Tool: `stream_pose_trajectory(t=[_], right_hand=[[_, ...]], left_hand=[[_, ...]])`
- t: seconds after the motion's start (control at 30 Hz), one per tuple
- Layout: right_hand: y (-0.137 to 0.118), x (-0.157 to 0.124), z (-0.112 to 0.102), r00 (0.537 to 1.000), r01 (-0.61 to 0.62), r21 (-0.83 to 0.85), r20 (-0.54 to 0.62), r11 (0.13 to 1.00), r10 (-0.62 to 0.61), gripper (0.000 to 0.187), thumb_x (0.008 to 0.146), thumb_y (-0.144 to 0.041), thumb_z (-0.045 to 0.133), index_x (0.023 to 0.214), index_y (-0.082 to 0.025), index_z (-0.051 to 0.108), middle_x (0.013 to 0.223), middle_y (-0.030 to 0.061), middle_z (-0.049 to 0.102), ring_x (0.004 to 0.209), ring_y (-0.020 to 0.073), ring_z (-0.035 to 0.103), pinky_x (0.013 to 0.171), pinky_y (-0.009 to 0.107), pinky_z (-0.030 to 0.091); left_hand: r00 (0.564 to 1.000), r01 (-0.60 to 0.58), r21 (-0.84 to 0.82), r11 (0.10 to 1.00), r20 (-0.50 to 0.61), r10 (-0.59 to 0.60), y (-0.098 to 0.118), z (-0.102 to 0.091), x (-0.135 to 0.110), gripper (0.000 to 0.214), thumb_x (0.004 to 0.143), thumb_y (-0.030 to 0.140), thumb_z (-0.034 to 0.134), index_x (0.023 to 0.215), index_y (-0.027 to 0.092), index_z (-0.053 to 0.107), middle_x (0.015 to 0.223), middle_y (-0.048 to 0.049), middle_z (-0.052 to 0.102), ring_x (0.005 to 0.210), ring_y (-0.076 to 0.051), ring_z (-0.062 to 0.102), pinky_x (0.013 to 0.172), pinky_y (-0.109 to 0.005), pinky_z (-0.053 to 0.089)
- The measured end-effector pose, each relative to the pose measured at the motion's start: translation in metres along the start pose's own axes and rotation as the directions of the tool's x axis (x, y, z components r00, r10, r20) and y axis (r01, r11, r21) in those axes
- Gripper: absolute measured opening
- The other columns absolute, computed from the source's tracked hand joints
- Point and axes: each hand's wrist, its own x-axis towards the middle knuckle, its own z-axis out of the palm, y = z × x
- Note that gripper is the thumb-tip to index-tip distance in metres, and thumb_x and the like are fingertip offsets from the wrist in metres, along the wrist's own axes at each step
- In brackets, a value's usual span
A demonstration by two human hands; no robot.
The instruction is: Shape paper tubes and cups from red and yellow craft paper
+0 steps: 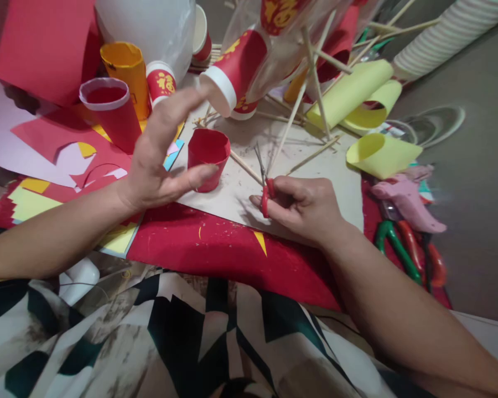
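My right hand grips small scissors by their red handles, with the blades pointing up and away from me. My left hand is spread wide in the air and holds nothing. Its thumb overlaps the front of a small red paper cup in this view; whether they touch, I cannot tell. That cup stands upright on a white board, its open top facing up. Behind my left hand, a taller red cup with a pale rim stands beside an orange cup.
Wooden sticks cross over the board's right part. Yellow paper rolls lie at the right, near a pink glue gun and green-handled tools. Printed red cups lean at the back. Paper sheets cover the left side.
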Motion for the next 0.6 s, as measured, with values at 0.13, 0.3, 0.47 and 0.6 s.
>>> stream_pose_trajectory(t=[0.13,0.3,0.47,0.6], right_hand=[[0.001,0.002,0.0,1.0,-0.013,0.029,-0.018,0.999,0.014,0.039,0.088,-0.042,0.06,0.057,-0.021,0.046,0.046,-0.0048,0.037,0.042,0.0087,0.034,0.044,0.023,0.027],[0.001,0.002,0.001,0.999,-0.033,0.062,-0.023,0.998,0.034,0.037,0.087,-0.041,0.061,0.058,-0.021,0.048,0.047,-0.0044,0.04,0.043,0.0087,0.036,0.046,0.022,0.028],[0.004,0.003,0.004,0.998,-0.06,0.134,-0.017,0.989,0.063,0.04,0.086,-0.042,0.062,0.057,-0.02,0.046,0.047,-0.0054,0.038,0.045,0.0071,0.032,0.047,0.021,0.026],[0.003,0.005,0.006,0.987,-0.149,0.145,0.073,0.978,0.14,0.044,0.086,-0.05,0.056,0.058,-0.02,0.042,0.048,-0.0053,0.036,0.047,0.0073,0.03,0.049,0.022,0.026]], left_hand=[[0.993,-0.1,0.086,0.991,0.078,0.094,-0.012,0.01,-0.006,0.045,0.09,0.042,0.07,0.132,0.027,0.061,0.128,-0.007,0.071,0.13,-0.029,0.061,0.116,-0.048,0.044],[0.985,0.023,0.121,0.992,0.166,-0.043,-0.013,0.015,-0.007,0.02,0.093,0.042,0.065,0.098,0.023,0.069,0.096,-0.0017,0.076,0.116,-0.026,0.067,0.122,-0.057,0.033],[0.982,0.062,0.091,0.994,0.173,-0.077,-0.01,0.015,-0.006,0.018,0.092,0.035,0.067,0.078,0.022,0.067,0.081,0.0009,0.074,0.112,-0.025,0.068,0.125,-0.058,0.028],[0.988,0.026,0.098,0.995,0.147,-0.04,-0.01,0.017,-0.007,0.015,0.092,0.032,0.068,0.081,0.022,0.067,0.085,0.0002,0.075,0.112,-0.025,0.068,0.123,-0.057,0.032]])
